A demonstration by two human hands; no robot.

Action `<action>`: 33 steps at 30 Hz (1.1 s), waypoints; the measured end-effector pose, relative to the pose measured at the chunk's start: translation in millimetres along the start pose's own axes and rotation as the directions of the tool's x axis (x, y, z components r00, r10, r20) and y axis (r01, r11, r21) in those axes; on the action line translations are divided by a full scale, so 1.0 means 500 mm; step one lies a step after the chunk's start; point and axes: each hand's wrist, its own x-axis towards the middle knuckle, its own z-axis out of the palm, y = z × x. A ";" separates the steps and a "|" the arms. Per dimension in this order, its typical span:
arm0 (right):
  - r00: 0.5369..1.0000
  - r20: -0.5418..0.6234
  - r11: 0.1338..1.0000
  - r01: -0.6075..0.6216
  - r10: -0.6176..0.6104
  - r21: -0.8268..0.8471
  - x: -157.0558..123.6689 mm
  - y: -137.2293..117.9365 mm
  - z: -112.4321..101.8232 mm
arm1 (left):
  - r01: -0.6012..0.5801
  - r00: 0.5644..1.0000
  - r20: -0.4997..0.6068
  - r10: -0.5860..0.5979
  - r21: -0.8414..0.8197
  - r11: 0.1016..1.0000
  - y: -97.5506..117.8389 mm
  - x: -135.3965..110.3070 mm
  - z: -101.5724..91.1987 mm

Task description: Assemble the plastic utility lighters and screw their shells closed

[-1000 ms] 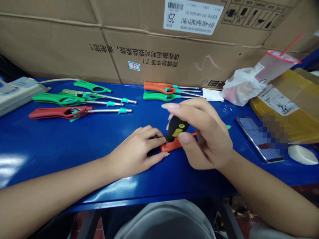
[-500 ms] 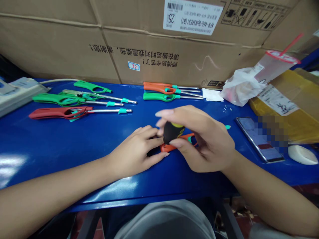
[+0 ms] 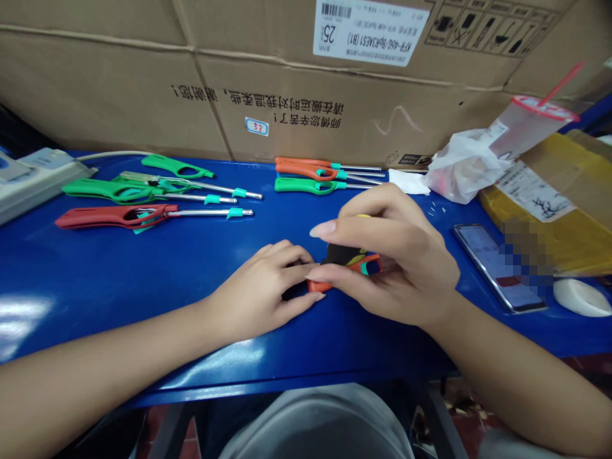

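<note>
On the blue table, an orange long-nosed gas lighter (image 3: 315, 286) lies crosswise, its trigger loop showing to the right. My left hand (image 3: 270, 290) rests low and pinches the lighter's butt end between fingers and thumb. My right hand (image 3: 411, 268) is closed around the black-and-yellow handle of a screwdriver (image 3: 342, 255), directly over the lighter. The screwdriver's tip is hidden, so whether it touches the lighter cannot be told. The lighter's metal tube is also out of sight behind my right hand.
Green lighters (image 3: 115, 190) and a red one (image 3: 115, 217) lie at the left. More lighters (image 3: 306, 185) sit against the cardboard box (image 3: 143, 70). To the right are a phone (image 3: 497, 268), a white mouse (image 3: 581, 298), a plastic bag (image 3: 471, 169) and a cup (image 3: 535, 124).
My right hand has shifted slightly to the right and turned, and the screwdriver handle in it has moved right and tilted. My left hand and the orange lighter look still.
</note>
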 end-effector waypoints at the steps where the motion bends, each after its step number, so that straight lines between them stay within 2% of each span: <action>1: 1.000 0.012 0.999 0.018 -0.017 -0.039 0.000 0.000 -0.002 | -0.011 1.000 -0.011 0.012 0.006 1.000 0.000 0.000 0.000; 6: 0.992 0.125 0.999 0.014 -0.010 -0.031 -0.002 -0.002 -0.009 | -0.051 0.999 -0.013 0.051 0.055 0.997 -0.004 -0.001 0.002; 12: 0.999 0.049 0.992 0.026 -0.020 -0.127 -0.007 0.002 -0.002 | -0.020 1.000 -0.008 0.020 0.019 1.000 -0.003 0.001 0.001; 18: 0.996 0.057 0.986 -0.075 0.067 0.150 -0.019 0.016 0.009 | -0.069 0.997 -0.033 0.071 0.070 0.995 -0.003 -0.002 0.000; 20: 1.000 -0.006 0.995 -0.019 0.019 0.094 -0.016 0.017 0.008 | -0.054 0.998 -0.021 0.055 0.053 0.997 -0.002 -0.001 -0.001; 22: 0.999 -0.016 0.999 0.029 -0.028 0.019 -0.011 0.015 0.004 | -0.032 0.999 -0.008 0.032 0.035 0.999 -0.001 0.000 -0.002; 26: 0.990 0.139 0.996 -0.012 0.000 0.086 -0.004 0.005 -0.005 | -0.041 0.999 -0.006 0.042 0.051 0.998 -0.001 0.000 -0.001; 28: 0.986 0.168 0.995 -0.021 0.004 0.102 -0.003 0.001 -0.006 | -0.050 0.999 -0.013 0.051 0.057 0.997 -0.002 -0.001 0.001; 33: 0.998 0.065 0.997 0.020 -0.015 -0.074 -0.007 0.006 -0.008 | -0.031 0.999 -0.033 0.032 0.017 0.999 -0.004 -0.001 0.003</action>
